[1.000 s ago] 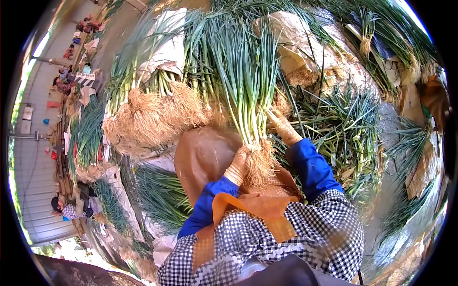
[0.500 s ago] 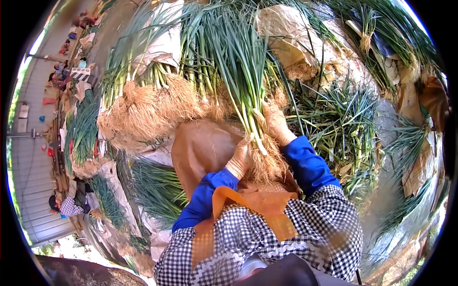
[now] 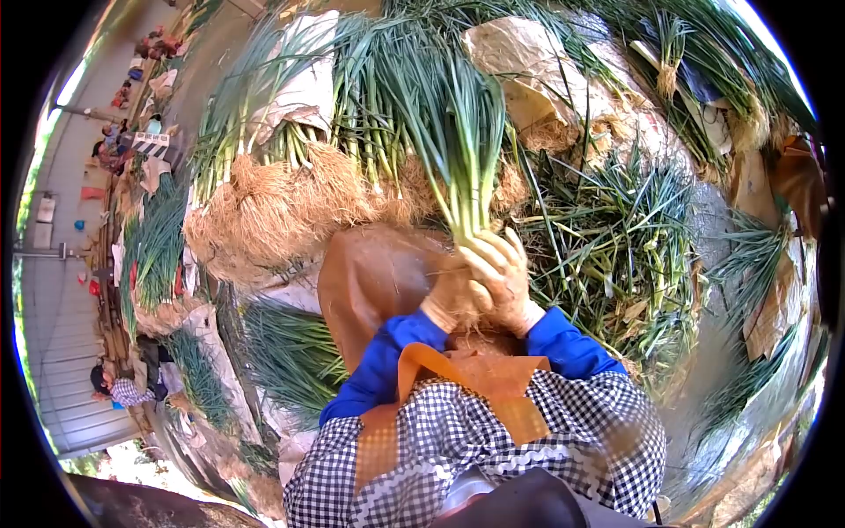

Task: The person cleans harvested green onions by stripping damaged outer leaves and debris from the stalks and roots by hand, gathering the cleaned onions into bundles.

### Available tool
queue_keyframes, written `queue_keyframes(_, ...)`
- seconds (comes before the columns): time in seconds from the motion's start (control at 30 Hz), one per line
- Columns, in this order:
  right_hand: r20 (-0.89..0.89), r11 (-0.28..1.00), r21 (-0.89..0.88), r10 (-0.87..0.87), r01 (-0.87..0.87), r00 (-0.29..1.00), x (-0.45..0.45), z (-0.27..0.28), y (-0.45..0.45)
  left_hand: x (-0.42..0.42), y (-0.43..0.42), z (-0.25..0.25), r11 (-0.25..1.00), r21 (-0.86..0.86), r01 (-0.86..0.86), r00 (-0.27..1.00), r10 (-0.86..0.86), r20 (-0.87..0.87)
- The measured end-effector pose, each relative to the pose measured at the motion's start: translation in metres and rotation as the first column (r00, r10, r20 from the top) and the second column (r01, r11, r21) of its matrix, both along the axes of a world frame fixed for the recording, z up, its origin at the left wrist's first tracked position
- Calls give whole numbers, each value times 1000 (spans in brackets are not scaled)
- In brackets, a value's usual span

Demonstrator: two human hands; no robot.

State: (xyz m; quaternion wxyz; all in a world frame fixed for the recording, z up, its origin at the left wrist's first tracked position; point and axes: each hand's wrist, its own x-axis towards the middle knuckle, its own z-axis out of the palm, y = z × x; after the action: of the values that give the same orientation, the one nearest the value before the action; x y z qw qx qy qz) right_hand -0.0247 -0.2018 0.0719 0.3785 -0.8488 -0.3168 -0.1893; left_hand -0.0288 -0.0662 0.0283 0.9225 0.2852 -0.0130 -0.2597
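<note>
the bunch of green stalks (image 3: 473,150) is leaning toward the far side at centre, its root end lying between both hands above a brown apron (image 3: 363,282). the right hand (image 3: 503,271) is curling its fingers around the stalk bases; the left hand (image 3: 453,292) is pressing close beside it, but blur is hiding its fingers, so we cannot be telling whether they are pinching. stalks could be sliding apart if the grip were loosening unevenly; leaves could be tearing if a sharp pull were dragging tips overlapping the rooted bundles (image 3: 282,198) at far left. a white wrapping (image 3: 308,84) at far left is covering stalks; a tan wrapping (image 3: 521,62), far and right of centre, is covering another bundle, whose roots are showing at its near end.
</note>
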Motion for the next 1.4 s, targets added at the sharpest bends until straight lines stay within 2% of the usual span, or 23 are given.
queue_keyframes(0.1, -3, 929, 363, 75, -69, 997, 22, 18, 1, -2, 34, 24, 996, -39, -75, 993, 71, -90)
queue_keyframes(0.17, -180, 703, 685, -90, 191, 980, 46, 21, -3, -6, 65, 38, 983, 29, -182, 981, 183, -64)
queue_keyframes(0.23, -220, 746, 569, -268, 347, 938, 84, 23, 3, -23, 100, 53, 949, 139, -284, 956, 291, -34)
queue_keyframes(0.3, 89, 764, 628, -258, 146, 962, 112, 38, 29, -48, 134, 68, 875, 293, -384, 918, 395, 25)
queue_keyframes(0.4, 317, 967, 248, -29, -53, 948, 124, 56, 74, -106, 175, 78, 657, 577, -484, 851, 508, 136)
queue_keyframes(0.43, 418, 948, 285, 6, -138, 909, 133, 53, 92, -126, 184, 79, 555, 673, -490, 835, 521, 178)
queue_keyframes(0.53, 287, 992, 79, -118, 99, 951, 167, 23, 95, -188, 202, 73, 225, 887, -404, 829, 501, 251)
queue_keyframes(0.63, 148, 989, -140, 72, -52, 986, 139, 52, 57, -235, 208, 59, -43, 962, -270, 875, 405, 264)
queue_keyframes(0.7, 221, 991, -117, -29, 56, 975, 136, 7, 60, -251, 208, 52, -165, 963, -212, 915, 313, 255)
queue_keyframes(0.77, 35, 995, -89, -48, 51, 998, 113, 5, 47, -261, 205, 42, -249, 949, -192, 947, 207, 245)
queue_keyframes(0.83, 48, 959, -139, 257, -248, 965, 78, -2, 21, -261, 205, 34, -301, 933, -197, 965, 112, 239)
queue_keyframes(0.87, 34, 844, 166, 513, -511, 858, 56, 26, 8, -259, 204, 33, -320, 926, -202, 969, 74, 237)
queue_keyframes(0.9, -81, 721, 188, 688, -667, 721, 37, 43, -12, -256, 205, 31, -334, 919, -210, 971, 42, 237)
queue_keyframes(1.03, -271, 435, 481, 899, -761, 343, 19, 69, -92, -251, 205, 26, -364, 906, -218, 975, -36, 220)
queue_keyframes(1.07, -656, 737, 239, 603, -633, 454, 21, 85, -108, -249, 205, 25, -371, 902, -222, 975, -57, 217)
queue_keyframes(1.1, -624, 879, -76, 327, -471, 710, 30, 39, -125, -250, 205, 24, -376, 900, -219, 976, -66, 209)
queue_keyframes(1.13, -458, 813, -554, -119, -178, 881, 36, 25, -125, -250, 205, 23, -376, 899, -223, 975, -77, 210)
queue_keyframes(1.17, -184, 495, -866, -447, 71, 876, 42, -13, -124, -252, 205, 24, -383, 896, -224, 975, -90, 205)
queue_keyframes(1.2, -321, 483, -864, -306, -144, 896, 58, 9, -110, -251, 205, 23, -387, 893, -229, 973, -103, 205)
queue_keyframes(1.23, -418, 700, -684, -143, -207, 897, 69, 12, -77, -249, 203, 22, -386, 893, -234, 972, -114, 205)
queue_keyframes(1.27, -208, 929, -343, 72, -142, 975, 68, -3, -47, -249, 202, 22, -388, 891, -235, 971, -124, 202)
queue_keyframes(1.33, -536, 966, 117, 255, -229, 805, 78, -10, 27, -250, 201, 23, -397, 886, -239, 970, -144, 197)
queue_keyframes(1.4, -510, 851, 344, 525, -398, 681, 89, -13, 80, -249, 199, 24, -399, 882, -251, 966, -163, 201)
